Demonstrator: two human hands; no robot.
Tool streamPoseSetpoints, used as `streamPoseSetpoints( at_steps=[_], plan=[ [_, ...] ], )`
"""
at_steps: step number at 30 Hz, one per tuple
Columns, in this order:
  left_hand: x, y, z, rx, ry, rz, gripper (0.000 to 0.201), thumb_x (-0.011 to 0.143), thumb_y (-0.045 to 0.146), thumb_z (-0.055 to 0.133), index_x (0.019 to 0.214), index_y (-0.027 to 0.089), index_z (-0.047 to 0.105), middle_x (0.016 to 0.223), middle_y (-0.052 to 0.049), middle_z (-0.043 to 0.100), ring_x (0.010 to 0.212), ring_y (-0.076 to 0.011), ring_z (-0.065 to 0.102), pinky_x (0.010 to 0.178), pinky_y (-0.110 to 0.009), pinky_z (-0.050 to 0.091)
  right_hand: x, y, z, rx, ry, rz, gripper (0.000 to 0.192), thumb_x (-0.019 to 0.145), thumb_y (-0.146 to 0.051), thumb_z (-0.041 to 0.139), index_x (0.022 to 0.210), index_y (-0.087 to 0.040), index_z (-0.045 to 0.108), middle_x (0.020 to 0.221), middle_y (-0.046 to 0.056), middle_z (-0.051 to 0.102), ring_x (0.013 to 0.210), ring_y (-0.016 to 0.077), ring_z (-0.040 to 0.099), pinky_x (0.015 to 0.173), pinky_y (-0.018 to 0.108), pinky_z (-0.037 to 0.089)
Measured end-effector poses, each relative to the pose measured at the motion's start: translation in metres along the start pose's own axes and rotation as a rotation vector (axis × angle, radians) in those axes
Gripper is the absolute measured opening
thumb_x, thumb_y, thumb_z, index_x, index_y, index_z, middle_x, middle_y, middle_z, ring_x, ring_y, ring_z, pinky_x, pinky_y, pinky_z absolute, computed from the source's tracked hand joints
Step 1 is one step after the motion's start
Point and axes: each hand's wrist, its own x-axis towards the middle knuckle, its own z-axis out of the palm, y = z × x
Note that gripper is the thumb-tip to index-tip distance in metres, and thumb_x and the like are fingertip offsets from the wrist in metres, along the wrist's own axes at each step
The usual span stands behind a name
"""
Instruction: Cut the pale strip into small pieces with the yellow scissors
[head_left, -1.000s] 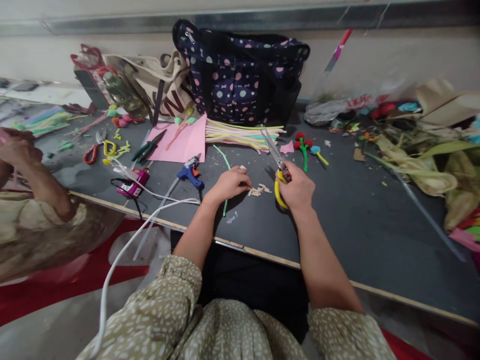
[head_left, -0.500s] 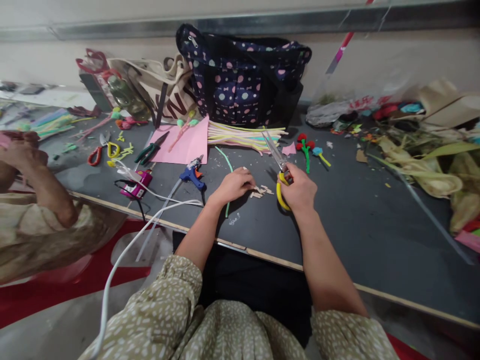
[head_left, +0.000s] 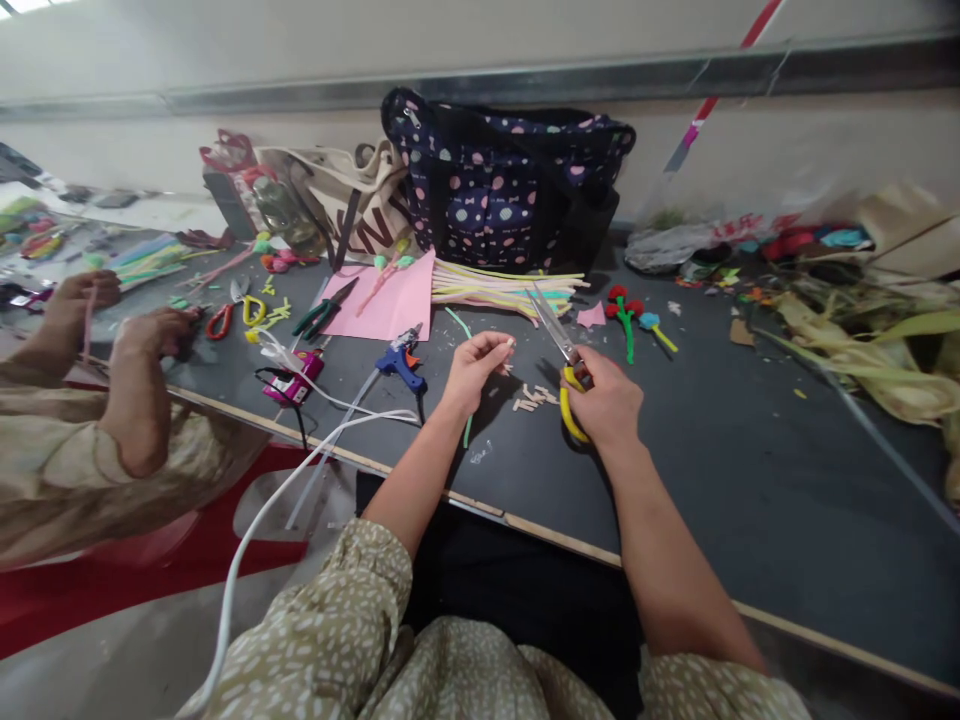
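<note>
My right hand (head_left: 609, 400) grips yellow-handled scissors (head_left: 553, 322), their blades pointing up and away to the left. Between the thumb and fingertips of my left hand (head_left: 477, 370) is a short pale piece (head_left: 511, 343), mostly covered by the fingers. Several more short pale cut pieces (head_left: 532, 398) lie on the dark table (head_left: 712, 480) between my hands. A green pipe cleaner (head_left: 466, 432) runs under my left hand. Beyond the hands rests a bundle of pale and yellow pipe cleaners (head_left: 487, 284).
A blue glue gun (head_left: 403, 362) and its white cable (head_left: 277, 490) lie left. Pliers (head_left: 321, 312) touch a pink sheet (head_left: 397, 305). A patterned bag (head_left: 502, 190) stands behind; pipe-cleaner flowers (head_left: 627, 325) and dried husks (head_left: 862, 340) are right. A co-worker's hands (head_left: 154, 335) are far left.
My left hand has lifted off the pile with a small pale piece pinched in its fingertips. The scissors stay in my right hand. The view has shifted, and the co-worker's hands have moved apart.
</note>
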Motion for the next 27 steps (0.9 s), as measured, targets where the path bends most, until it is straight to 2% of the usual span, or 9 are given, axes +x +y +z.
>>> streamPoseSetpoints(
  at_steps=[3, 6, 10, 21, 27],
  plan=[
    [0.001, 0.0, 0.0, -0.181, 0.086, -0.063, 0.025, 0.068, 0.034, 0.079, 0.083, 0.018, 0.068, 0.079, 0.0, 0.064, 0.065, -0.0079, 0.058, 0.059, -0.02, 0.049, -0.003, -0.003, 0.001, -0.008, -0.033, -0.064, 0.036, 0.076, -0.028, 0.06, 0.111, -0.027, 0.064, 0.086, -0.001, 0.069, 0.076, 0.0145, 0.062, 0.066, 0.025, 0.041],
    [0.002, 0.003, -0.002, -0.281, 0.17, -0.062, 0.025, 0.064, 0.03, 0.082, 0.081, 0.018, 0.068, 0.077, 0.002, 0.062, 0.064, -0.0056, 0.057, 0.06, -0.018, 0.049, -0.006, -0.005, 0.004, -0.022, -0.045, -0.134, 0.04, 0.078, -0.028, 0.06, 0.118, -0.025, 0.062, 0.091, 0.0, 0.07, 0.081, 0.0158, 0.064, 0.069, 0.026, 0.043],
    [0.003, 0.006, -0.004, -0.365, 0.209, -0.057, 0.026, 0.064, 0.028, 0.083, 0.081, 0.017, 0.066, 0.072, 0.004, 0.059, 0.061, -0.004, 0.055, 0.059, -0.017, 0.048, -0.009, -0.008, 0.005, -0.04, -0.076, -0.214, 0.041, 0.08, -0.031, 0.059, 0.12, -0.024, 0.062, 0.095, 0.002, 0.071, 0.086, 0.0165, 0.064, 0.07, 0.026, 0.043],
    [0.003, 0.008, -0.004, -0.381, 0.263, -0.044, 0.03, 0.061, 0.028, 0.082, 0.081, 0.016, 0.064, 0.063, 0.005, 0.058, 0.055, -0.0051, 0.054, 0.055, -0.018, 0.048, -0.013, -0.014, 0.01, -0.197, -0.087, -0.298, 0.04, 0.086, -0.039, 0.053, 0.122, -0.026, 0.064, 0.089, 0.001, 0.071, 0.075, 0.0136, 0.06, 0.058, 0.026, 0.031],
    [0.001, 0.009, -0.003, -0.357, 0.289, -0.053, 0.029, 0.06, 0.028, 0.082, 0.079, 0.017, 0.062, 0.064, 0.004, 0.057, 0.054, -0.0054, 0.053, 0.054, -0.019, 0.047, -0.014, -0.014, 0.012, -0.237, -0.076, -0.319, 0.04, 0.086, -0.038, 0.053, 0.123, -0.027, 0.064, 0.086, 0.0, 0.07, 0.073, 0.0125, 0.058, 0.058, 0.026, 0.031]
  ],
)
